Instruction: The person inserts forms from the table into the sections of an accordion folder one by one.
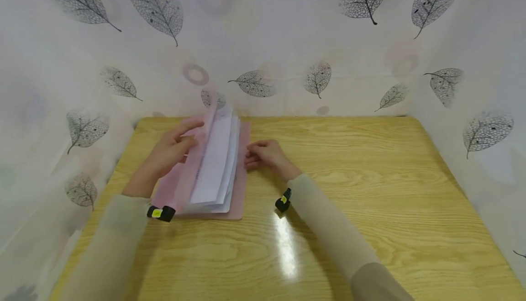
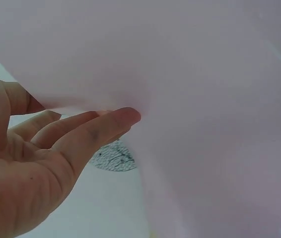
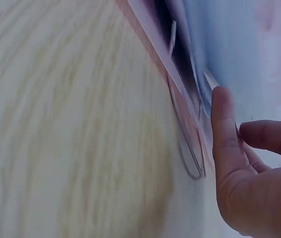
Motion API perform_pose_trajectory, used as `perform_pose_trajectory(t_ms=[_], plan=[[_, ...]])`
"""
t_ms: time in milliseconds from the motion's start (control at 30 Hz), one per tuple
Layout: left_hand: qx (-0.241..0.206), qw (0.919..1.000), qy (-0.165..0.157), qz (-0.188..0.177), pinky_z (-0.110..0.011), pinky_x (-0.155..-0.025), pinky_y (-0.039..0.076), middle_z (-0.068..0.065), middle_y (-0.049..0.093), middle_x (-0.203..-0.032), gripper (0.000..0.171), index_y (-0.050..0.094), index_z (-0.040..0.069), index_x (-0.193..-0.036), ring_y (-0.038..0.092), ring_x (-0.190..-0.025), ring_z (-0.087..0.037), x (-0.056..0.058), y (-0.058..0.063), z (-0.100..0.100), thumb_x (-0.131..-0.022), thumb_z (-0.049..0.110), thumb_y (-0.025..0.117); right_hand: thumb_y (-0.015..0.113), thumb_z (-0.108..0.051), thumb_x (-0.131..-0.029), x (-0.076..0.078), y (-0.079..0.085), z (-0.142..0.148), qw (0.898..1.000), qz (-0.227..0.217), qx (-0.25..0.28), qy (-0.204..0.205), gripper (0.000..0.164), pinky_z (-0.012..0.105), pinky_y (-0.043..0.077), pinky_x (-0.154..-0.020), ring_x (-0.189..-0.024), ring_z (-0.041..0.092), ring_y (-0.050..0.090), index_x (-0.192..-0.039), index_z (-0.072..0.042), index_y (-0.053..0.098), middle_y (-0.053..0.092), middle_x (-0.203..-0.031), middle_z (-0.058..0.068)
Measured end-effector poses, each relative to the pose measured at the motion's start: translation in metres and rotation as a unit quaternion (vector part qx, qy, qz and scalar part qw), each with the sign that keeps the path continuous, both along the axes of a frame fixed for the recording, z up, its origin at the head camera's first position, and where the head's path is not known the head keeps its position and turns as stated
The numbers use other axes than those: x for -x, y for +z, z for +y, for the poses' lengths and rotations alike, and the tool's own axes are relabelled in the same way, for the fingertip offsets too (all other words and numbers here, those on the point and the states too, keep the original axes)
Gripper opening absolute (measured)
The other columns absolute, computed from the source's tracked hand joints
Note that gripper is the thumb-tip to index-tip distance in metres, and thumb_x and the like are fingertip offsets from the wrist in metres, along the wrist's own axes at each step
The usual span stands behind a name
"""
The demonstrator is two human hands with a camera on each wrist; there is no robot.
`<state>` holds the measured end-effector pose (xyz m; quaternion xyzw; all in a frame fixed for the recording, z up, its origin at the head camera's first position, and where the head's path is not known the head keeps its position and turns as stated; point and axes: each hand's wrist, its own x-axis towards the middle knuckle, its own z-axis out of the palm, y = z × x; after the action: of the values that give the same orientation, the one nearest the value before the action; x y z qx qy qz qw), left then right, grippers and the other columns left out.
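Observation:
A pink folder [image 1: 239, 191] lies on the table, its front cover [image 1: 186, 187] raised and leaning to the left. My left hand [image 1: 170, 148] pinches the edge of that cover. In the left wrist view, the thumb [image 2: 125, 116] lies on one side of the translucent pink sheet and part of the fingers is hidden behind it. White pages [image 1: 215, 164] stand partly fanned inside the folder. At the folder's right edge is my right hand [image 1: 265, 152], fingers loosely bent, right beside the pages. A thin loop [image 3: 195, 158] sticks out from the folder's edge near it.
The wooden table [image 1: 349, 177] extends to the right and front of the folder. A pale cloth with leaf prints [image 1: 255, 84] hangs behind the table and along both sides. Small black devices [image 1: 283, 200] are strapped at both wrists.

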<state>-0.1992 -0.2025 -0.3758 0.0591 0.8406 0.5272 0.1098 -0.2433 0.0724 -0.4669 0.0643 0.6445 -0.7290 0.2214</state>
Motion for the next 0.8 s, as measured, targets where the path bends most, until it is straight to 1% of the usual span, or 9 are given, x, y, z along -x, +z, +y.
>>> perform_pose_trajectory(t_ms=[133, 233, 300, 467, 567, 633, 667, 733, 800], plan=[[0.009, 0.9998, -0.015, 0.004, -0.029, -0.069, 0.056, -0.019, 0.059, -0.143, 0.053, 0.047, 0.018, -0.16, 0.06, -0.104, -0.021, 0.001, -0.012, 0.009, -0.107, 0.018, 0.054, 0.057, -0.001, -0.104, 0.002, 0.004, 0.011, 1.0, 0.015, -0.01, -0.01, 0.033, 0.034, 0.065, -0.074, -0.069, 0.017, 0.074, -0.13, 0.018, 0.062, 0.073, -0.11, 0.03], [0.018, 0.9996, -0.017, 0.01, -0.029, -0.069, 0.057, -0.023, 0.056, -0.152, 0.051, 0.051, 0.017, -0.157, 0.061, -0.125, -0.033, 0.002, -0.02, 0.015, -0.106, 0.017, 0.056, 0.056, -0.003, -0.105, 0.002, 0.01, 0.02, 0.999, 0.024, -0.022, -0.014, 0.036, 0.034, 0.064, -0.079, -0.072, 0.016, 0.074, -0.134, 0.017, 0.06, 0.068, -0.124, 0.036], [0.029, 0.9993, -0.012, 0.018, -0.029, -0.068, 0.058, -0.024, 0.057, -0.15, 0.049, 0.055, 0.016, -0.154, 0.06, -0.132, -0.036, 0.003, -0.025, 0.021, -0.105, 0.016, 0.058, 0.056, -0.004, -0.105, 0.003, 0.014, 0.027, 0.999, 0.031, -0.032, -0.016, 0.038, 0.034, 0.064, -0.082, -0.075, 0.015, 0.074, -0.137, 0.016, 0.058, 0.064, -0.13, 0.037], [0.089, 0.9945, -0.001, 0.056, -0.029, -0.068, 0.058, -0.025, 0.065, -0.141, 0.047, 0.063, 0.016, -0.148, 0.066, -0.127, -0.036, 0.0, -0.034, 0.039, -0.101, 0.016, 0.06, 0.056, -0.009, -0.107, 0.005, 0.024, 0.043, 0.996, 0.051, -0.067, -0.019, 0.042, 0.034, 0.063, -0.086, -0.089, 0.022, 0.076, -0.143, 0.012, 0.056, 0.062, -0.136, 0.034], [0.142, 0.9838, -0.001, 0.109, -0.035, -0.074, 0.058, -0.023, 0.069, -0.135, 0.047, 0.067, 0.015, -0.143, 0.071, -0.119, -0.034, 0.0, -0.041, 0.051, -0.097, 0.018, 0.059, 0.058, -0.014, -0.107, 0.004, 0.029, 0.053, 0.988, 0.091, -0.122, -0.02, 0.04, 0.037, 0.063, -0.089, -0.103, 0.033, 0.075, -0.14, 0.009, 0.06, 0.065, -0.134, 0.029], [0.183, 0.9726, 0.002, 0.144, -0.034, -0.064, 0.053, -0.016, 0.078, -0.102, 0.048, 0.069, 0.015, -0.141, 0.075, -0.089, -0.026, -0.001, -0.046, 0.061, -0.094, 0.019, 0.058, 0.059, -0.021, -0.107, 0.003, 0.033, 0.059, 0.972, 0.141, -0.19, -0.015, 0.039, 0.04, 0.062, -0.091, -0.11, 0.036, 0.073, -0.137, 0.004, 0.064, 0.068, -0.131, 0.024], [0.203, 0.9663, 0.004, 0.158, -0.033, -0.06, 0.05, -0.011, 0.075, -0.084, 0.049, 0.07, 0.015, -0.14, 0.069, -0.074, -0.022, -0.002, -0.047, 0.066, -0.093, 0.02, 0.058, 0.059, -0.023, -0.107, 0.002, 0.034, 0.061, 0.959, 0.17, -0.227, -0.014, 0.038, 0.042, 0.061, -0.093, -0.113, 0.036, 0.072, -0.134, 0.002, 0.066, 0.069, -0.129, 0.022], [0.241, 0.9548, 0.006, 0.173, -0.033, -0.049, 0.041, 0.0, 0.054, -0.059, 0.05, 0.07, 0.016, -0.14, 0.048, -0.054, -0.016, -0.005, -0.05, 0.075, -0.092, 0.023, 0.058, 0.06, -0.026, -0.106, 0.001, 0.038, 0.066, 0.929, 0.227, -0.293, -0.012, 0.038, 0.046, 0.059, -0.097, -0.116, 0.037, 0.07, -0.132, 0.0, 0.068, 0.071, -0.127, 0.021], [0.275, 0.9456, 0.009, 0.174, -0.031, -0.043, 0.03, 0.007, 0.032, -0.052, 0.052, 0.068, 0.017, -0.143, 0.03, -0.049, -0.013, -0.008, -0.051, 0.082, -0.093, 0.025, 0.058, 0.06, -0.028, -0.106, -0.002, 0.042, 0.069, 0.896, 0.273, -0.351, -0.004, 0.04, 0.049, 0.055, -0.103, -0.122, 0.037, 0.067, -0.134, 0.0, 0.068, 0.071, -0.131, 0.02]])
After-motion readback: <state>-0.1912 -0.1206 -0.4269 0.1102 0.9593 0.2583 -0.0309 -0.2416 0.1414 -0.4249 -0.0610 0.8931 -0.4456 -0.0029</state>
